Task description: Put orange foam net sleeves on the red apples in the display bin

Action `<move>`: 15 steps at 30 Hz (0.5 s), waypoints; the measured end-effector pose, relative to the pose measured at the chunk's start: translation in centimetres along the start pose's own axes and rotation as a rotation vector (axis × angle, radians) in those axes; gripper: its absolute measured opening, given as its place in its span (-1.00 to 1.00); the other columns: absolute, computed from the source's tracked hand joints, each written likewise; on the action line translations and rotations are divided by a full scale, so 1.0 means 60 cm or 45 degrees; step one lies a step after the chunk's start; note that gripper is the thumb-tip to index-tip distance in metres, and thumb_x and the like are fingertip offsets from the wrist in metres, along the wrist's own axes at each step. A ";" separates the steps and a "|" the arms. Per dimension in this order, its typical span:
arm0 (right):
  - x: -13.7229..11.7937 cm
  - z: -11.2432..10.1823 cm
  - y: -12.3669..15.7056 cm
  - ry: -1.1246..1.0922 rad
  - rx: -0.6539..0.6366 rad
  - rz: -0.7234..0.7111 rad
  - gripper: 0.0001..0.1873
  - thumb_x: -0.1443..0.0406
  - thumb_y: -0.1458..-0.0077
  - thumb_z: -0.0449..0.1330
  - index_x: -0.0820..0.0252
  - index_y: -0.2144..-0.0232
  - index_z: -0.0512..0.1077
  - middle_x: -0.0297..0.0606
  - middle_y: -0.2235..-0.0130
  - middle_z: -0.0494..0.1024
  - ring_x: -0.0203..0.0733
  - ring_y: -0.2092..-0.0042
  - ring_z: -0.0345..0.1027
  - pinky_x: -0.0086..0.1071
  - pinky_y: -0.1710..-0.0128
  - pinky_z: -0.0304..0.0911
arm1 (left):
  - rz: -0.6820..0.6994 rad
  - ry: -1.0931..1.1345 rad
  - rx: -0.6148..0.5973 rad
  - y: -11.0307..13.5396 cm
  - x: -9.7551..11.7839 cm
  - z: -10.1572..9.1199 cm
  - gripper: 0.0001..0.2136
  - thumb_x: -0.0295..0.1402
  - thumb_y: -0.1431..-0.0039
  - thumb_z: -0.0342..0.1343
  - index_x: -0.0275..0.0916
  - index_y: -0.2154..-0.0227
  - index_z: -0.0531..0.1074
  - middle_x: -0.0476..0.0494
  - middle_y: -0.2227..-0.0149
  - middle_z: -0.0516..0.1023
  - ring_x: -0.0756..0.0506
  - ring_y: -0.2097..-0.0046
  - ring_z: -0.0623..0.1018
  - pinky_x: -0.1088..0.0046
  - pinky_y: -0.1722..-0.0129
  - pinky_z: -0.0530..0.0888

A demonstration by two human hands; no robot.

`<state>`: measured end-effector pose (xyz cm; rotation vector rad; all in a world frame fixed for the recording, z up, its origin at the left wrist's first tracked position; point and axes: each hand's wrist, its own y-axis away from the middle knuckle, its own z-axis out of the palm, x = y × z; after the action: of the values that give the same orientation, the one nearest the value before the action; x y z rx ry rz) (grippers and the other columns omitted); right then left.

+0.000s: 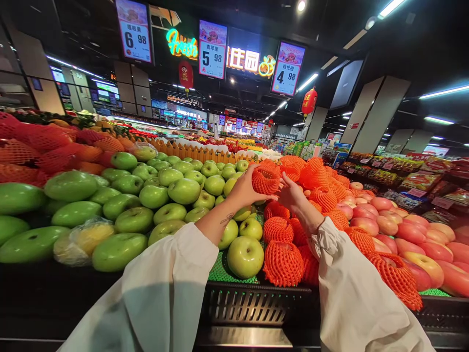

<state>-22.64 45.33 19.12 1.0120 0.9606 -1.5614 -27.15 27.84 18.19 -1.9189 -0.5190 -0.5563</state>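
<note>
My left hand (244, 188) is closed round a fruit in an orange foam net (266, 178), above the front of the display. Just right of that fruit is my right hand (291, 193), its fingers stretched and apart; whether its fingertips touch the net I cannot tell. Under my hands, more net-wrapped fruits (283, 263) are piled up. Green apples (245, 256) lie to the left of the pile, beneath my left forearm. The fruit inside the held net is mostly hidden.
Large green fruits (119, 252) and a plastic-wrapped yellow one (86, 240) fill the left side. Red-pink apples (412, 227) lie at right. A slotted black front edge (249, 305) borders the display. Price screens (212, 49) hang overhead; packaged goods (421, 178) stand on shelves at right.
</note>
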 end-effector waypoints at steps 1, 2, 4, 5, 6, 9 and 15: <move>0.002 -0.002 -0.004 0.005 0.057 -0.025 -0.70 0.08 0.11 0.38 0.08 0.43 0.40 -0.38 0.43 0.53 -0.23 0.38 0.38 -0.38 0.40 0.33 | 0.014 0.025 -0.023 0.000 0.001 0.001 -0.12 -0.33 0.28 0.51 -0.21 -0.16 0.23 -0.34 -0.15 0.46 -0.35 -0.18 0.46 0.03 -0.20 0.35; 0.003 -0.005 -0.008 0.019 0.104 -0.058 -0.74 0.15 0.13 0.38 0.09 0.44 0.39 -0.41 0.46 0.51 -0.26 0.41 0.34 -0.40 0.42 0.30 | 0.022 0.054 -0.047 0.000 0.001 0.003 -0.11 -0.34 0.29 0.51 -0.19 -0.17 0.22 -0.34 -0.16 0.45 -0.35 -0.19 0.46 0.02 -0.21 0.35; 0.007 -0.009 -0.013 0.067 0.162 -0.135 -0.76 0.23 0.18 0.37 0.10 0.47 0.38 -0.44 0.50 0.47 -0.29 0.44 0.30 -0.42 0.43 0.26 | 0.022 0.118 -0.093 0.000 0.000 0.005 -0.08 -0.36 0.29 0.51 -0.17 -0.20 0.19 -0.35 -0.20 0.41 -0.35 -0.23 0.42 0.01 -0.24 0.32; 0.009 -0.012 -0.015 0.101 0.177 -0.171 -0.76 0.24 0.21 0.37 0.10 0.48 0.37 -0.44 0.50 0.47 -0.30 0.44 0.30 -0.42 0.43 0.26 | 0.017 0.146 -0.116 0.000 -0.002 0.007 -0.06 -0.35 0.30 0.51 -0.17 -0.21 0.18 -0.37 -0.23 0.38 -0.36 -0.25 0.40 -0.01 -0.25 0.30; 0.011 -0.015 -0.017 0.138 0.191 -0.203 -0.75 0.24 0.23 0.37 0.10 0.49 0.37 -0.45 0.50 0.47 -0.30 0.45 0.29 -0.42 0.43 0.24 | 0.006 0.169 -0.145 0.001 -0.004 0.008 -0.03 -0.34 0.30 0.52 -0.17 -0.23 0.15 -0.39 -0.24 0.36 -0.36 -0.27 0.38 -0.02 -0.27 0.28; 0.018 -0.025 -0.021 0.233 0.224 -0.262 -0.69 0.17 0.27 0.39 0.10 0.51 0.35 -0.46 0.55 0.44 -0.31 0.50 0.23 -0.40 0.48 0.16 | 0.008 0.190 -0.258 0.003 -0.008 0.009 0.05 -0.29 0.33 0.53 -0.22 -0.27 0.10 -0.47 -0.29 0.29 -0.38 -0.30 0.34 -0.02 -0.30 0.25; 0.019 -0.033 -0.031 0.310 0.169 -0.303 -0.66 0.13 0.27 0.41 0.10 0.55 0.33 -0.44 0.60 0.41 -0.27 0.52 0.25 -0.36 0.44 0.21 | 0.177 0.179 -0.342 0.007 0.001 0.006 -0.10 -0.34 0.28 0.51 -0.19 -0.20 0.22 -0.36 -0.24 0.37 -0.33 -0.26 0.40 0.02 -0.30 0.27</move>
<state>-24.34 47.18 17.54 1.2387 1.1925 -1.7429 -26.78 28.02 17.78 -2.1313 -0.2263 -0.6913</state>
